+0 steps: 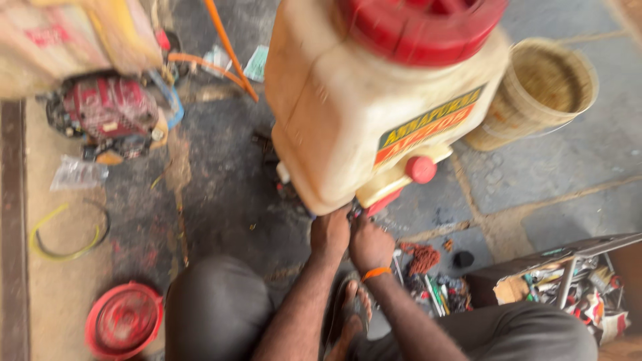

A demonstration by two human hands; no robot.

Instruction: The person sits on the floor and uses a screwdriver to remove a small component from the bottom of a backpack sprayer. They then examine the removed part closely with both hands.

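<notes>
Sprayer tank (361, 113) above both hands — left hand (330, 234), right hand (370, 244)

Both hands, left (330, 234) and right (370, 245), meet under the lower edge of the tank (374, 113), which blocks all passage above and ahead of the grip. Left of the grip, open stone floor (221, 180) gives free passage as far as the red engine (110, 110) and the hose (227, 50). Right of the grip, scattered small parts (428, 267) crowd the floor just beside the right hand; the toolbox (568, 284) closes that side further out. The basket (545, 90) stands well apart, beyond the tank. Behind the grip, the knees (214, 311) flank the forearms.
</notes>
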